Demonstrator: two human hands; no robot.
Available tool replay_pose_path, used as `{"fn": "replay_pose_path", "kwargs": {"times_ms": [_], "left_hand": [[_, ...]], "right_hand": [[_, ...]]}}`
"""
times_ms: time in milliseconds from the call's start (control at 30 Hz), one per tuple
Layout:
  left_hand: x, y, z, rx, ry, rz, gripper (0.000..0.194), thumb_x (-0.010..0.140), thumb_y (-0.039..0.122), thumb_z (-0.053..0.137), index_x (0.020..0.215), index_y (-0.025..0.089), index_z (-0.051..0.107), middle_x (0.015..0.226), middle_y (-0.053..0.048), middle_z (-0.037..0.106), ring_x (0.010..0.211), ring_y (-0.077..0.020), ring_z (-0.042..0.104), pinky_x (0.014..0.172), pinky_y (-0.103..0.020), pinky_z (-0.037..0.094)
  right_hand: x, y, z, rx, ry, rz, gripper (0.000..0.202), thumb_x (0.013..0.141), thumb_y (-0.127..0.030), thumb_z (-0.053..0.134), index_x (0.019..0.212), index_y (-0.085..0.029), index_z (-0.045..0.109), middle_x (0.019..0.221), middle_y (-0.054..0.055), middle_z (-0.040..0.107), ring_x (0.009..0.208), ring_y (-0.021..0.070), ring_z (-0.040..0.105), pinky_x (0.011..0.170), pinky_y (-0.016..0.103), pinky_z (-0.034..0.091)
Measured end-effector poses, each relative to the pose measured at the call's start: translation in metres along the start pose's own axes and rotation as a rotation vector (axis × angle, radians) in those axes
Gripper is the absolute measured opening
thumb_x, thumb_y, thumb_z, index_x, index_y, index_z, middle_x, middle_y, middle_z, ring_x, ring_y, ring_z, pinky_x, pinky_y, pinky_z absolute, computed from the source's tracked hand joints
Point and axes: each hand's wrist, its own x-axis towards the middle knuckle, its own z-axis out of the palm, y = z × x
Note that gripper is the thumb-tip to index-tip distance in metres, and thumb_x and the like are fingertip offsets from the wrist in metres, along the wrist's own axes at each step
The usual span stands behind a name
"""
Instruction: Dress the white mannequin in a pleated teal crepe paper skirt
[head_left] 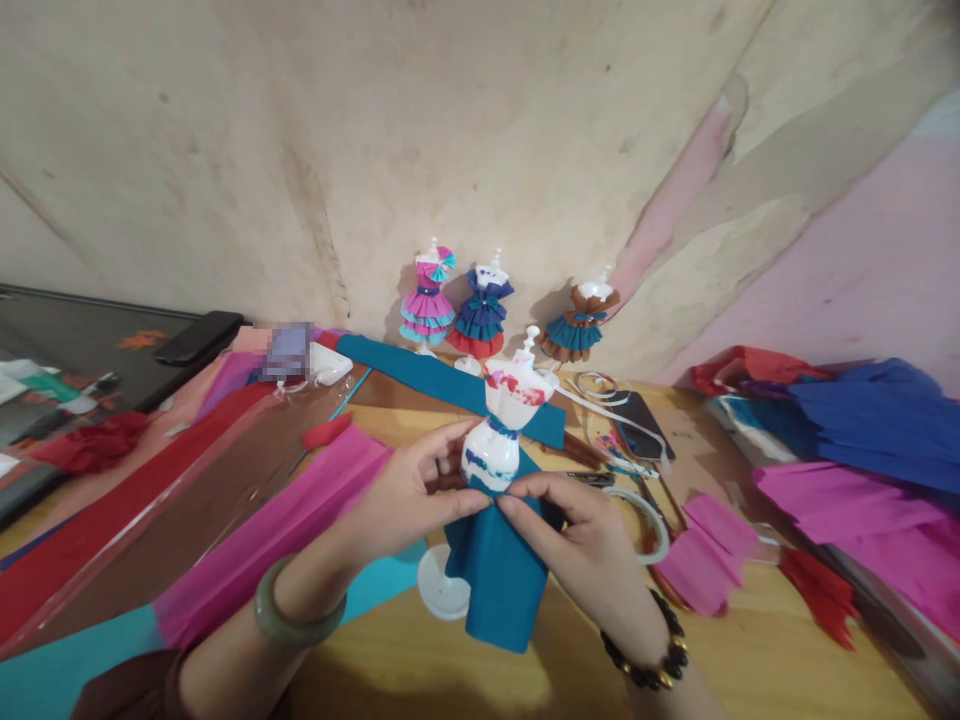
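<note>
A small white mannequin [491, 455] stands tilted in front of me, with red and blue stains on its bust and hips. My left hand [435, 475] is closed round its left side at the hips, thumb at the lower front. With thumb and fingers together, my right hand [566, 520] pinches the top edge of a teal crepe paper strip [506, 590] against the mannequin's lower hips. The strip hangs down in front and hides the stand. The round white base [442, 583] shows beside it.
Dressed mini mannequins [427, 300] line the wall. A teal paper length [427, 375] lies behind my hands. On the right are a tape roll [649, 525], a phone [641, 425], scissors [589, 478] and stacked blue paper [885, 425]. Magenta paper [277, 530] spreads on the left.
</note>
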Motion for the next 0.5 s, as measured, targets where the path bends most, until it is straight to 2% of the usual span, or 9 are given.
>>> {"fn": "replay_pose_path", "kwargs": {"times_ms": [300, 500], "left_hand": [[0.0005, 0.0055, 0.0026, 0.021, 0.026, 0.025, 0.06, 0.067, 0.025, 0.083, 0.122, 0.022, 0.06, 0.116, -0.01, 0.071, 0.1, -0.0243, 0.067, 0.085, -0.035, 0.052], [0.0013, 0.009, 0.0081, 0.087, 0.069, -0.029, 0.051, 0.069, 0.026, 0.082, 0.115, 0.018, 0.06, 0.104, -0.008, 0.072, 0.089, -0.021, 0.067, 0.079, -0.033, 0.051]], "right_hand": [[0.0003, -0.0011, 0.0009, -0.008, -0.016, -0.002, 0.013, 0.083, -0.028, 0.065, 0.073, -0.021, 0.069, 0.066, 0.001, 0.072, 0.057, 0.015, 0.063, 0.055, 0.025, 0.05], [0.0, 0.0061, 0.0062, -0.011, -0.054, 0.043, 0.016, 0.083, -0.028, 0.068, 0.07, -0.02, 0.064, 0.065, -0.001, 0.068, 0.059, 0.014, 0.061, 0.059, 0.024, 0.05]]}}
